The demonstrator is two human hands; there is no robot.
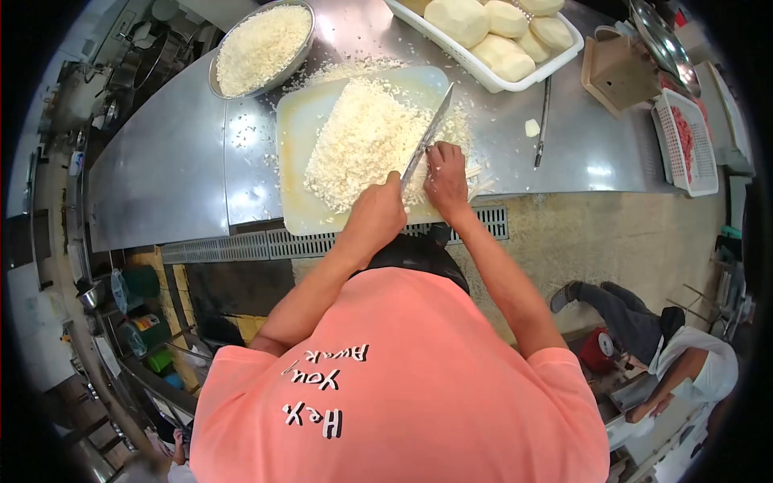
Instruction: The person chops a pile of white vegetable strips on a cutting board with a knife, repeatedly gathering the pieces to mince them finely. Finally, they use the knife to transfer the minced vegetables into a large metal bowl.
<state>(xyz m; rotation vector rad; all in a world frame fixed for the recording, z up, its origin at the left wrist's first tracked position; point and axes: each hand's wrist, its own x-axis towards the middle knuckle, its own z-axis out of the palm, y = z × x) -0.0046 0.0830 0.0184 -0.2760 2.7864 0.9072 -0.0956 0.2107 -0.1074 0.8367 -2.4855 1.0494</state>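
My left hand is closed round the handle of a knife, its long blade slanting up and to the right. Beside the blade, the bent fingers of my right hand press down on pale vegetable strips, whose ends poke out to the right. Both hands are over a whitish cutting board. A broad heap of finely chopped pale vegetable covers much of the board, left of the knife. Some of the strips are hidden under my right hand.
A metal bowl of chopped vegetable stands behind the board at left. A white basket holds peeled round vegetables. Rightward lie a dark rod, a wooden block and a basket of red bits. Another person is at lower right.
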